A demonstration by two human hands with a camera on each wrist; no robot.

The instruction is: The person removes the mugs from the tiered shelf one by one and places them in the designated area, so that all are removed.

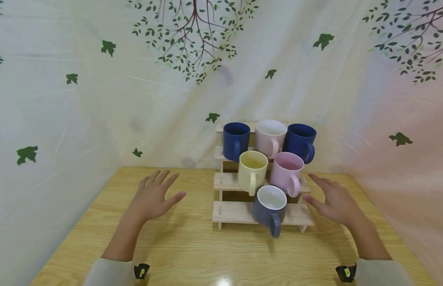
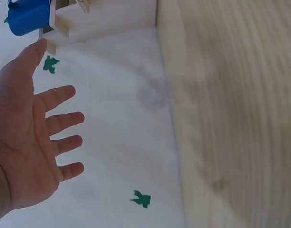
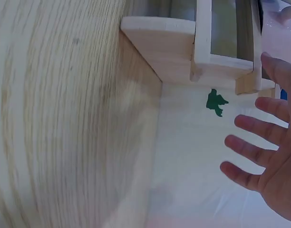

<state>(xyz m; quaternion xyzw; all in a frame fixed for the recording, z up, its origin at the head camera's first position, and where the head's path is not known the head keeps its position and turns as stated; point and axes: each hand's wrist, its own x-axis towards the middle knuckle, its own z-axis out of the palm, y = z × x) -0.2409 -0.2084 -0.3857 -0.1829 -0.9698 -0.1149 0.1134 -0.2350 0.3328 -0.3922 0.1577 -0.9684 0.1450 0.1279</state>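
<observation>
My left hand [image 1: 153, 200] hovers over the table left of a stepped wooden rack [image 1: 230, 212], fingers spread and holding nothing. On the rack's other side my right hand [image 1: 335, 203] is also spread and bare, its thumb close to the rack's right edge. Two navy mugs [image 1: 236, 141] flank a pale pink mug [image 1: 267, 139] higher up. Below them stand a yellow mug [image 1: 248, 174] and a pink mug [image 1: 284, 172]. A grey-blue mug [image 1: 264, 214] with a white inside occupies the lowest step. Their handles point toward me.
The wooden table [image 1: 193, 254] runs under the rack and both hands. Behind and at the sides hangs a pale curtain [image 1: 164, 131] with printed leaves and branches. Each wrist carries a small black device [image 1: 141, 271] by the light sleeve.
</observation>
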